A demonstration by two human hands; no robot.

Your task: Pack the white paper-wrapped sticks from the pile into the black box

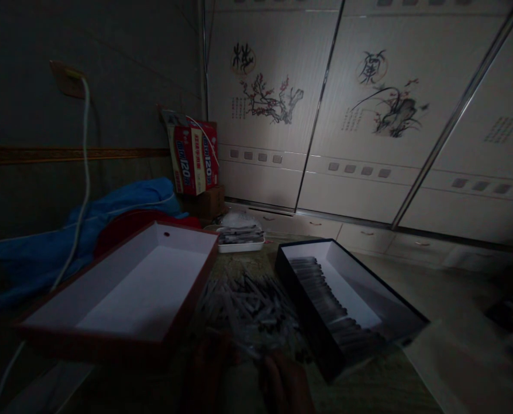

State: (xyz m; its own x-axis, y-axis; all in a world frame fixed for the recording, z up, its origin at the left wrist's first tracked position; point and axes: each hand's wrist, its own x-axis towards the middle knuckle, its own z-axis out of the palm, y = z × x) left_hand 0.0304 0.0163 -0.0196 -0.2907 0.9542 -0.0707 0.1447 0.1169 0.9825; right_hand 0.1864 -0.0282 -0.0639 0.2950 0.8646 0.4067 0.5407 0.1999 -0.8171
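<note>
Sticks [250,305], thin and pale, lie in a loose heap at lower centre of the frame, on the table [381,391] between two boxes; what they are exactly is too dim to tell. Both hands sit at the bottom edge, just below the heap. Left hand [207,368]: dark, fingers pointing up toward the sticks, apparently touching the near edge of the pile; grip cannot be told. Right hand [284,382]: same position to the right, knuckles up, grip likewise unreadable in the low light.

Red box [122,339], lower left, white inside, holds nothing visible; it sits tilted, its far end propped higher. Black box [320,345], lower right, carries a neat row of sticks [325,293] along its left wall, likely stacked there to keep them aligned. Both boxes flank the heap within easy reach.

Further back: small white tray [241,246] with more pieces, red carton [193,155] against the wall, blue cloth [88,230] at left, white cable [85,172] hanging from a wall socket. Painted wardrobe doors [359,115] fill the upper right.
</note>
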